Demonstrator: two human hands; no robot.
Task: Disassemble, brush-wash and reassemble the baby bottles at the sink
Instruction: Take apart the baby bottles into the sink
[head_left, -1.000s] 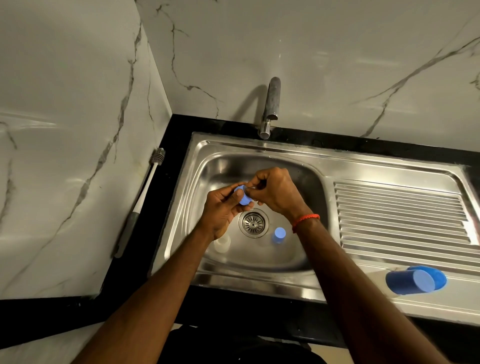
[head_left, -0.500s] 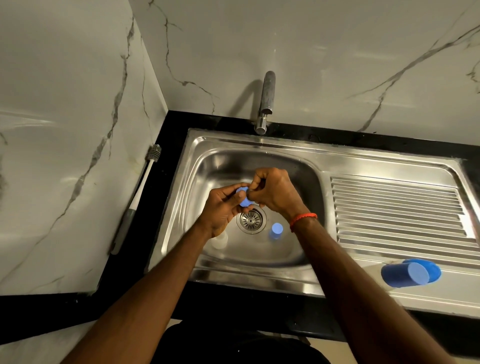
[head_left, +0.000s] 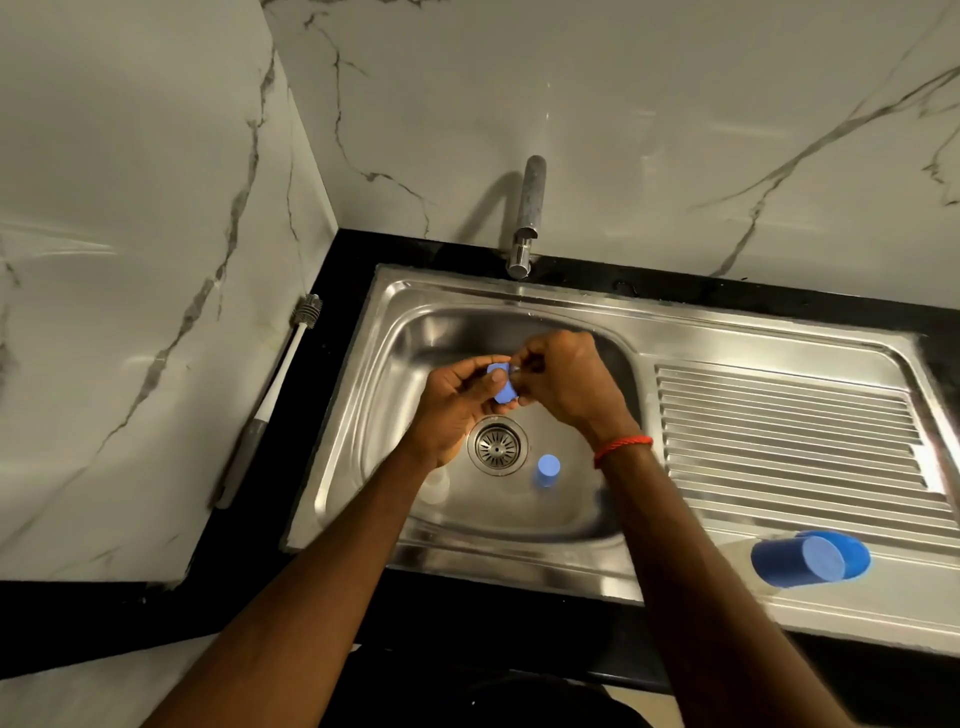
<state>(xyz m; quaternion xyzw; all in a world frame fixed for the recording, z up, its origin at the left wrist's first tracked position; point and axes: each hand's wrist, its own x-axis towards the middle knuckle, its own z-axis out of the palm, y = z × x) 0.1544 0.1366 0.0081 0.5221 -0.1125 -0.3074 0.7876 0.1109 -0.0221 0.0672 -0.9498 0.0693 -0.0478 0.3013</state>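
One big steel sink (head_left: 779, 338) fills my view. A long brush (head_left: 280, 395) leans on the wall to its left. A blue cover (head_left: 800, 561) lies on its side on the ribbed part at right. Over the bowl, my left hand (head_left: 452, 415) grips a small blue ring (head_left: 503, 389), and my right hand (head_left: 566, 384) pinches its top edge. A little blue cap (head_left: 548, 467) stands beside the drain (head_left: 497, 446)
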